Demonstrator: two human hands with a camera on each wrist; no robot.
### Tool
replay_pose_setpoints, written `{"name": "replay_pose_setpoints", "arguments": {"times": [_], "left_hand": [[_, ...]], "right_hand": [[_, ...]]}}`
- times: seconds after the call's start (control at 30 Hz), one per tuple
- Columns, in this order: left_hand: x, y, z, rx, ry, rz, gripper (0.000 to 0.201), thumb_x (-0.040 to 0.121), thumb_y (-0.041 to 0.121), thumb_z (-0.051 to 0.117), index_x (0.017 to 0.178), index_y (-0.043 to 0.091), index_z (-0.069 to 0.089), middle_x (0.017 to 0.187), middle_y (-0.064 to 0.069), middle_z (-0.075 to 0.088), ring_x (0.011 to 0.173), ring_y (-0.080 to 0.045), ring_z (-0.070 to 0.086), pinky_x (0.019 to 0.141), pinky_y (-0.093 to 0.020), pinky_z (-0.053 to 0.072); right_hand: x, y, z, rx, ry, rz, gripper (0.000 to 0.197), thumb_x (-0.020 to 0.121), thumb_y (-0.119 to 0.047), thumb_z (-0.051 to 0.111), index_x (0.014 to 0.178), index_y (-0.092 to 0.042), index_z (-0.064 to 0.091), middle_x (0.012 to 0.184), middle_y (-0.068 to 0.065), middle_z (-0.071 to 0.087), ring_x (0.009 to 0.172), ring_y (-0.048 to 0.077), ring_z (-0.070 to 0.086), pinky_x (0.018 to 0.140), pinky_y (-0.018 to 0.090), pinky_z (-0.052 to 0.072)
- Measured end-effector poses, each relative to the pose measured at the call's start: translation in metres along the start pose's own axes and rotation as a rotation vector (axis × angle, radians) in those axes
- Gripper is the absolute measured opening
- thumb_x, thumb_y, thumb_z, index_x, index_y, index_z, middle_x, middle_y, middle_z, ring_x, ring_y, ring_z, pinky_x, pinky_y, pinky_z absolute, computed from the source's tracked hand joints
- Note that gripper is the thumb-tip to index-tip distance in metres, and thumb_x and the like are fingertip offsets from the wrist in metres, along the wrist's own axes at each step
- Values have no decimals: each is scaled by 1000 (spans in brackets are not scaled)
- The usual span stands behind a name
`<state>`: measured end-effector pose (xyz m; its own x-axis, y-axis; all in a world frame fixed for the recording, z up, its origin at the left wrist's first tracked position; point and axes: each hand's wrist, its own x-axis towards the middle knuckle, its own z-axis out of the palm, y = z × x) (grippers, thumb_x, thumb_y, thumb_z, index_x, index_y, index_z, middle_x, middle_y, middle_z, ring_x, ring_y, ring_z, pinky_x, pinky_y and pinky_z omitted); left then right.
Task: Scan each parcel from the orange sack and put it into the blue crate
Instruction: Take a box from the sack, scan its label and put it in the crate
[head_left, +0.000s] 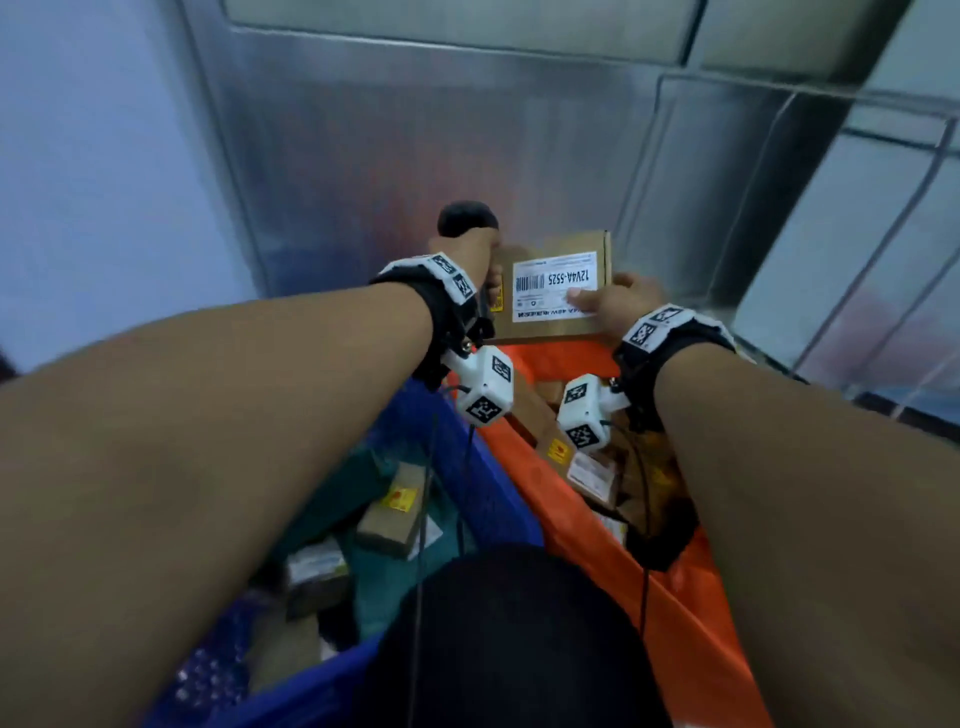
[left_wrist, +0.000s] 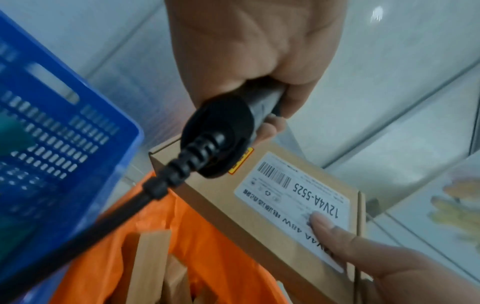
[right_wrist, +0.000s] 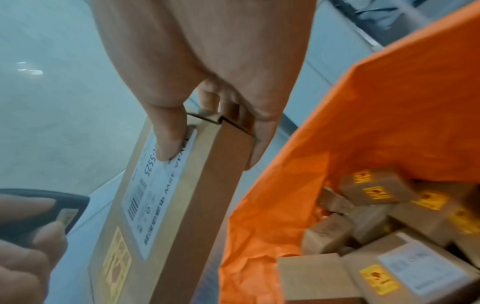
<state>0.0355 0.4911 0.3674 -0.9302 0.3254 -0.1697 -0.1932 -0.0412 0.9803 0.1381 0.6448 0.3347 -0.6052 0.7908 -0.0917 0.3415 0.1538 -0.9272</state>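
Note:
My right hand (head_left: 618, 301) grips a flat brown cardboard parcel (head_left: 550, 291) at its right end, thumb (left_wrist: 337, 232) pressed on the white barcode label (left_wrist: 293, 195) and fingers behind it. The parcel (right_wrist: 197, 205) is held up above the orange sack (head_left: 623, 545). My left hand (head_left: 467, 260) is wrapped round the handle of a black barcode scanner (head_left: 467, 221), right beside the parcel's left end. The scanner (left_wrist: 218, 131) has a coiled cable at its base. The blue crate (head_left: 457, 457) stands left of the sack.
Several brown parcels (right_wrist: 389, 226) with yellow stickers lie in the orange sack (right_wrist: 389, 102). More parcels (head_left: 395, 514) lie in the blue crate (left_wrist: 52, 144). Brushed metal panels (head_left: 467, 130) rise behind. The scanner's black cable (left_wrist: 103, 226) hangs over the crate.

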Motion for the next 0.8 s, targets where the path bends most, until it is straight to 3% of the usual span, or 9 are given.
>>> {"name": "replay_pose_setpoints", "arguments": {"times": [0.1, 0.17, 0.23, 0.33, 0.43, 0.57, 0.8], "left_hand": [[-6, 28, -65, -88, 83, 53, 23, 88, 13, 67, 73, -3, 58, 58, -14, 54, 37, -19, 43, 42, -22, 38], [-12, 29, -110, -168, 95, 74, 24, 89, 15, 67, 72, 1, 58, 56, -12, 53, 36, -19, 42, 41, -20, 37], [-18, 19, -146, -228, 91, 78, 28, 91, 18, 65, 67, 7, 57, 55, -6, 52, 37, -16, 43, 39, -19, 37], [-27, -10, -195, -262, 130, 63, 24, 91, 16, 66, 70, 8, 59, 57, -5, 55, 40, -16, 43, 41, -22, 39], [-26, -37, -233, -231, 54, 9, 20, 91, 15, 65, 73, 7, 61, 64, -7, 56, 44, -17, 44, 42, -24, 42], [-13, -32, -257, -175, -5, -25, 21, 92, 20, 66, 75, 9, 61, 68, -6, 60, 46, -16, 48, 45, -26, 44], [1, -28, -279, -177, 23, -14, 17, 86, 23, 69, 79, 9, 64, 71, -6, 64, 52, -18, 54, 50, -27, 47]], "right_hand": [[-24, -48, 47, -14, -60, -84, 49, 61, -33, 91, 103, -24, 68, 104, -1, 75, 92, 23, 72, 94, 43, 56], [-41, -63, 83, 22, -96, -112, 56, 64, -29, 90, 113, -18, 66, 107, -1, 74, 94, 24, 71, 94, 44, 56], [-57, -63, 118, 76, -118, -108, 62, 68, -22, 90, 122, -13, 63, 107, 1, 72, 95, 24, 71, 93, 42, 57], [-76, -41, 167, 112, -155, -62, 64, 66, -22, 90, 123, -14, 63, 108, 3, 74, 92, 24, 72, 91, 44, 58], [-81, -22, 196, 127, -186, -32, 64, 70, -14, 88, 126, -10, 58, 112, 6, 73, 92, 25, 71, 89, 43, 58], [-86, -28, 211, 144, -186, -36, 67, 72, -10, 87, 129, -11, 53, 114, 6, 71, 97, 26, 70, 91, 44, 57], [-106, -39, 236, 190, -179, -39, 66, 74, -9, 86, 130, -8, 52, 119, 10, 70, 103, 27, 69, 94, 46, 56]]}}
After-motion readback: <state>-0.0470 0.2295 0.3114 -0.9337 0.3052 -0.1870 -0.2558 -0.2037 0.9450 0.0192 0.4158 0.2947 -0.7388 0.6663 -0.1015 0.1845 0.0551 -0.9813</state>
